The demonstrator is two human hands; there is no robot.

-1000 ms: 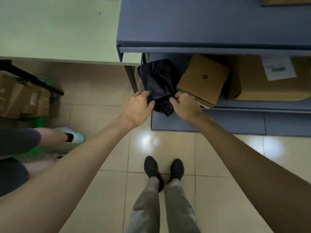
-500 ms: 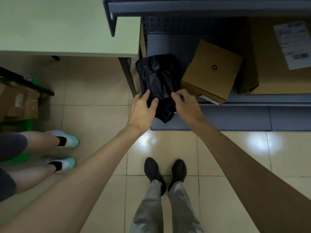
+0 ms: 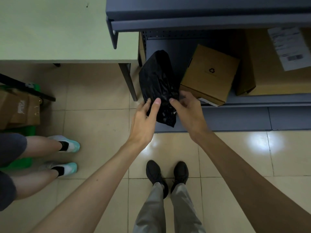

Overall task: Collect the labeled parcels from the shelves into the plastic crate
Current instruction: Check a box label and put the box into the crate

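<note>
Left hand (image 3: 143, 121) regripped black parcel (image 3: 158, 78) | right hand (image 3: 189, 113) fingers (image 3: 185, 96) pinch opposite side

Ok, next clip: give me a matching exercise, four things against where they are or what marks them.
1. black parcel
2. small box
3. large box
4. table

A. bears a white label
B. stands left of the shelf unit
C. gripped by left hand and right hand
D. bears a recycling mark

Pairs: 1-C, 2-D, 3-A, 4-B.
</note>
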